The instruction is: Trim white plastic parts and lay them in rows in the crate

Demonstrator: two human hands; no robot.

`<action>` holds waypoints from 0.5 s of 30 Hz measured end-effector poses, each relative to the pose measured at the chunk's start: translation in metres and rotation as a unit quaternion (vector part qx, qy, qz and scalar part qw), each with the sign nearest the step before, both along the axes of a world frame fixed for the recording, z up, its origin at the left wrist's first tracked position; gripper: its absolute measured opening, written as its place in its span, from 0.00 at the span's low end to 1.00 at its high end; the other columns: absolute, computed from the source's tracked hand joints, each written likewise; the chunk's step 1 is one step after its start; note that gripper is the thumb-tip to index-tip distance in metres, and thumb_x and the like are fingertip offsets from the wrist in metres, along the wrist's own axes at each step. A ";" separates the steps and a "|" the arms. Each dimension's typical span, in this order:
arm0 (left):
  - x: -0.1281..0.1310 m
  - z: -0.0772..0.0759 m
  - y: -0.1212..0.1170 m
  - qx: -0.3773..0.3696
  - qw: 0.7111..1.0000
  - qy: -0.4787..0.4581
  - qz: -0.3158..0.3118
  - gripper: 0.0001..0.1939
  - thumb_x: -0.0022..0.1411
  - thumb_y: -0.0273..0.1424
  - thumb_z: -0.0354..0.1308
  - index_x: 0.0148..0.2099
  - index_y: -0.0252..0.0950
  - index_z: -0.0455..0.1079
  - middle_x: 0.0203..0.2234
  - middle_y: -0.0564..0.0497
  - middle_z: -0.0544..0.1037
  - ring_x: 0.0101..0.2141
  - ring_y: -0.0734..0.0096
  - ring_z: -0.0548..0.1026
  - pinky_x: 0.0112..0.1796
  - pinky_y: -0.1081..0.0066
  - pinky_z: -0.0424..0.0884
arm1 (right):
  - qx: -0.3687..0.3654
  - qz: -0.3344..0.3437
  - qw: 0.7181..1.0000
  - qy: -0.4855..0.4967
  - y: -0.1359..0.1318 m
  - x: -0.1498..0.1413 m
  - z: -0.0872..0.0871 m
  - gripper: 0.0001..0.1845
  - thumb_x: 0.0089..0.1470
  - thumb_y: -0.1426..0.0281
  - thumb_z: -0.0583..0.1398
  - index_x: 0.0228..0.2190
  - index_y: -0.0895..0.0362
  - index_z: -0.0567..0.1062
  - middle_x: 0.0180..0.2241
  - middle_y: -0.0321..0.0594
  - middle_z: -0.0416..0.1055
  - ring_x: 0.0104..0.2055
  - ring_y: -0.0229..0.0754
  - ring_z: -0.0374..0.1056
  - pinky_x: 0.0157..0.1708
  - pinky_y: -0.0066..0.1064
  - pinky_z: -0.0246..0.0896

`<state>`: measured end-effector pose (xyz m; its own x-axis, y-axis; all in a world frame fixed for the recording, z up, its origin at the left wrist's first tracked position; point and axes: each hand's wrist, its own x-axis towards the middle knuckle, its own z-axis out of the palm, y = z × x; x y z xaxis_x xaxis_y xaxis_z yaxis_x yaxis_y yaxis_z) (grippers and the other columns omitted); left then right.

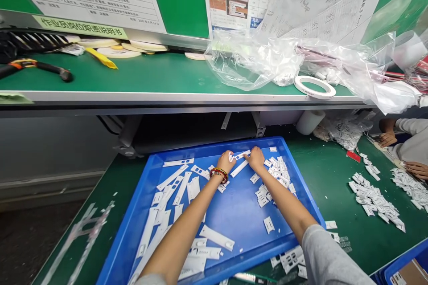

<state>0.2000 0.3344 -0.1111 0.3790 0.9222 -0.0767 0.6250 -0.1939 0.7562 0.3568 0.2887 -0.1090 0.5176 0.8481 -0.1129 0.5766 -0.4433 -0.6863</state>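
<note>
Both my arms reach into a blue plastic tray (140, 213) on the green bench. My left hand (226, 160), with a beaded bracelet on the wrist, and my right hand (256, 158) are each closed on an end of one white plastic strip (240, 155), held just above the tray floor at its far side. Long white strips (174, 187) lie scattered in the left half of the tray. Small white clips (279, 173) are piled in its right half.
A raised green shelf (150, 78) carries tape rolls (314, 87), clear bags (267, 60), a yellow tool and pliers. More white clips (374, 200) lie on the bench at right, where another person's hands (388, 139) work. Another blue bin (406, 267) sits at lower right.
</note>
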 end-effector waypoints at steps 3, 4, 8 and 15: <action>0.012 0.004 0.003 -0.012 1.000 0.002 -0.008 0.13 0.64 0.34 0.59 0.48 0.33 0.70 0.46 0.45 0.74 0.45 0.62 0.73 0.46 0.56 0.71 | 0.025 0.011 1.000 0.003 0.000 -0.002 0.001 0.11 0.49 0.73 0.63 0.36 0.61 0.70 0.45 0.55 0.70 0.54 0.58 0.63 0.56 0.47 0.52; 0.014 0.006 0.004 -0.019 1.000 -0.001 -0.014 0.13 0.63 0.36 0.59 0.46 0.32 0.71 0.43 0.46 0.75 0.43 0.63 0.74 0.45 0.58 0.72 | 0.038 0.020 0.999 0.009 -0.002 0.000 0.003 0.09 0.49 0.73 0.62 0.35 0.60 0.70 0.44 0.52 0.70 0.53 0.56 0.64 0.56 0.47 0.52; 0.019 0.025 -0.004 -0.048 0.997 -0.039 -0.040 0.11 0.50 0.34 0.67 0.29 0.32 0.71 0.24 0.52 0.75 0.30 0.65 0.74 0.33 0.67 0.70 | 0.108 0.064 0.991 0.047 -0.017 0.002 0.015 0.13 0.51 0.72 0.60 0.41 0.58 0.69 0.45 0.45 0.71 0.49 0.45 0.68 0.52 0.38 0.60; -0.006 0.083 -0.079 -0.056 0.982 -0.153 -0.097 0.11 0.50 0.38 0.64 0.30 0.33 0.74 0.21 0.52 0.77 0.25 0.67 0.73 0.28 0.70 0.69 | 0.255 0.187 0.917 0.242 -0.088 -0.027 0.074 0.18 0.63 0.57 0.49 0.38 0.56 0.71 0.40 0.44 0.73 0.42 0.42 0.70 0.44 0.34 0.64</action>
<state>0.1937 0.2554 -0.0284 0.5685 0.8222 -0.0290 0.3245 -0.1916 0.9263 0.3298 0.2010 -0.0345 0.1742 0.9625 0.2081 0.1953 0.1733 -0.9653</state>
